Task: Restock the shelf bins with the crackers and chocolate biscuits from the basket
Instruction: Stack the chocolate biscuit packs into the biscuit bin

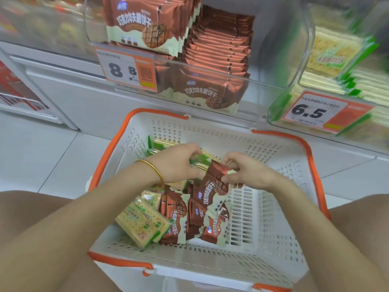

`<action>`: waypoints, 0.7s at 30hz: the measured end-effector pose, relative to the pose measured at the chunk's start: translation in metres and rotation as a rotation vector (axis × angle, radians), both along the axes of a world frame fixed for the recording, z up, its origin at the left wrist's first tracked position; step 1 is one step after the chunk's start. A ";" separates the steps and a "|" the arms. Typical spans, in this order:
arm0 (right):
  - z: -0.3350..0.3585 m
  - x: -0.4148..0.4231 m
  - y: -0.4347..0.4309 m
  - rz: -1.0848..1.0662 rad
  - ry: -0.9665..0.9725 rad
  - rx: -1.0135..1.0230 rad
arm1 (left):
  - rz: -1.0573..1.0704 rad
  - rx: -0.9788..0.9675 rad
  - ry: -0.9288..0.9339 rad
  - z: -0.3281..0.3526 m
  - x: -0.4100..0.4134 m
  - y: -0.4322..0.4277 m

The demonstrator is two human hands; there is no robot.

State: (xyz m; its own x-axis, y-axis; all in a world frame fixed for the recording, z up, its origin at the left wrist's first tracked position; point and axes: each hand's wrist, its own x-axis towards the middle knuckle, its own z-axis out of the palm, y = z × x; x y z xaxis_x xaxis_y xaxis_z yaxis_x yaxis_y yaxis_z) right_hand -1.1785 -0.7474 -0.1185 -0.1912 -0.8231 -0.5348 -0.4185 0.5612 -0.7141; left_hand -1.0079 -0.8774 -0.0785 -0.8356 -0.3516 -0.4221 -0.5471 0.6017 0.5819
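- Bare knees (31, 224) frame the bottom of the view, and between them the basket (210, 258) stands on the floor, just below the shelf.
- Both forearms reach into it; a gold bracelet (153, 171) sits on the left wrist.
- Right hand (248, 175): it pinches the upper end of a chocolate biscuit pack (216, 184) between thumb and fingertips, so the pack hangs tilted over the heap.
- Left hand (179, 165): its fingers curl on a green cracker pack (200, 160) just beside. The picture is a little blurred there, so I cannot say how firm the hold is.
- More packs lie loose in the left half of the basket: crackers (141, 224) at the left and brown chocolate packs (174, 218) touching them.
- Above, the chocolate bin (273, 85) is partly filled and shows free room on its right side. The cracker bin (305, 49) hangs to the right of it.
- I judge the step is lifting out one pack of each sort. It would be safer to hold each pack by its flat body, not only by the crimped end — thin biscuits crack easily when a pack swings.
- The crackers are in the left hand but their bin is on the right, so the arms may cross. Placing one pack at a time, face forward like the row already there, seems the tidy way.
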 end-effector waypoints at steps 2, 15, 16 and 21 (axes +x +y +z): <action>0.035 0.003 -0.008 -0.123 -0.130 -0.154 | 0.065 0.118 0.004 0.015 0.002 -0.009; 0.167 0.025 -0.096 -0.157 -0.076 -0.555 | 0.633 0.171 0.933 0.098 0.041 -0.093; 0.173 0.023 -0.106 -0.212 -0.061 -0.609 | 0.712 0.038 1.003 0.097 0.043 -0.098; 0.181 0.016 -0.157 -0.350 0.088 -0.803 | 0.601 -0.798 0.817 0.074 0.048 -0.113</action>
State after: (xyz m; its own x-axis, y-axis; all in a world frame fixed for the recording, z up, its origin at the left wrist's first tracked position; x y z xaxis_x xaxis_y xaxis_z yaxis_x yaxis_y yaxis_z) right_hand -1.1620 -0.9049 0.0620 -0.5158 -0.8308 0.2090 -0.3884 0.0093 -0.9215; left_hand -0.9604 -0.9902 -0.0043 -0.3740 -0.6777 0.6331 -0.5100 0.7205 0.4700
